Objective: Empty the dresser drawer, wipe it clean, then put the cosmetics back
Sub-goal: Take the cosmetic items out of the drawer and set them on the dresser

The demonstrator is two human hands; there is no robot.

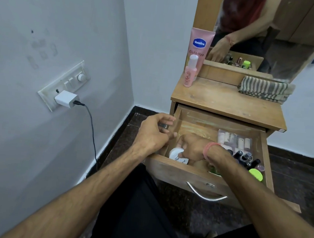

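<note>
While the drawer [212,174] stands open, right hand [191,149] reaches inside at a white jar [177,153]; grip hidden, cannot tell. Left hand [154,133] hovers loosely curled, empty. Jar looks light, rigid, smooth: best grasped round the lid.

Dim, even indoor light, soft shadows, slight motion blur, wide-angle bending at edges
</note>
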